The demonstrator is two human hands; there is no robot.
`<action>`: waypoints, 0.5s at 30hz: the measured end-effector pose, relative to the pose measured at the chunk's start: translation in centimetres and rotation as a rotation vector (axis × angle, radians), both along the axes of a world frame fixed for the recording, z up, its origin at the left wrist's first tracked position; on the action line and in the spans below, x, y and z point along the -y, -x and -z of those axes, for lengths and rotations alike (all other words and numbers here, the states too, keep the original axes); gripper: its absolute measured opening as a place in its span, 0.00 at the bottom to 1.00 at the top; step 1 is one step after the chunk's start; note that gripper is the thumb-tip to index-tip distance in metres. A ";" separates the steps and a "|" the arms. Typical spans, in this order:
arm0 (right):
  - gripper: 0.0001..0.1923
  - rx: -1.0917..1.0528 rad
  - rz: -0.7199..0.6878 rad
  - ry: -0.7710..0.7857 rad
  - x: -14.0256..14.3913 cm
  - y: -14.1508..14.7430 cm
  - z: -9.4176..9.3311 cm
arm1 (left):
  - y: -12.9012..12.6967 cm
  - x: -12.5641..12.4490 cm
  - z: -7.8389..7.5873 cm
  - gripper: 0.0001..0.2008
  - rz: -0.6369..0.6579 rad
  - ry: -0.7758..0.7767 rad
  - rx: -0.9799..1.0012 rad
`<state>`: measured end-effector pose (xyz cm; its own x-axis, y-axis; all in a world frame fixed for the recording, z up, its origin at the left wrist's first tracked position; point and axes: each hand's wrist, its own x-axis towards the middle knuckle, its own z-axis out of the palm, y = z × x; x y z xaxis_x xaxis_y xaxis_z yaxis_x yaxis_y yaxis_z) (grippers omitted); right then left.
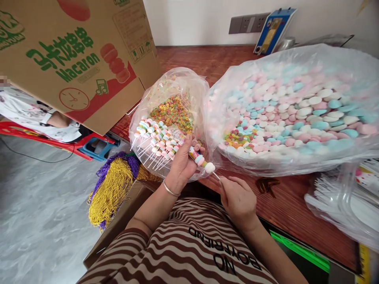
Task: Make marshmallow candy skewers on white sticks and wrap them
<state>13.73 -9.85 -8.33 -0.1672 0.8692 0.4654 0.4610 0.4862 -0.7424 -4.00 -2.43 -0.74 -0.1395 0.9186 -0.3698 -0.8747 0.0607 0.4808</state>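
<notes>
My left hand (184,159) is closed around a candy skewer (199,159) threaded with pastel marshmallows and colourful gummy rings. At its lower end a white marshmallow (209,167) sits on the stick. My right hand (239,199) pinches the bare white stick (217,176) below that. Beyond my left hand lies an open clear bag of gummy rings (171,108), with several finished marshmallow skewers (156,138) resting on it, their sticks pointing toward me. To the right spreads a large clear bag of pink, white and blue marshmallows (296,114), with a small heap of gummy rings (241,137) at its near left.
A tall cardboard box (89,51) stands at the left of the wooden table (183,57). White sticks in plastic (328,193) lie at right. A blue device (275,31) leans by the wall sockets. Gold and purple beads (112,189) hang at left; another person's arm (57,119) shows behind the box.
</notes>
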 end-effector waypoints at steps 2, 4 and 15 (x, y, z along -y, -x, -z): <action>0.11 -0.064 -0.011 0.074 0.1 0.4 0.0 | -0.2 -0.1 0.2 0.09 -0.003 0.027 -0.006; 0.15 -0.263 -0.047 0.312 0.4 1.1 -0.6 | -0.4 -0.1 0.3 0.10 0.020 0.047 -0.009; 0.17 -0.608 -0.176 0.717 0.2 2.6 -1.6 | -1.4 0.1 0.9 0.13 0.150 -0.027 0.022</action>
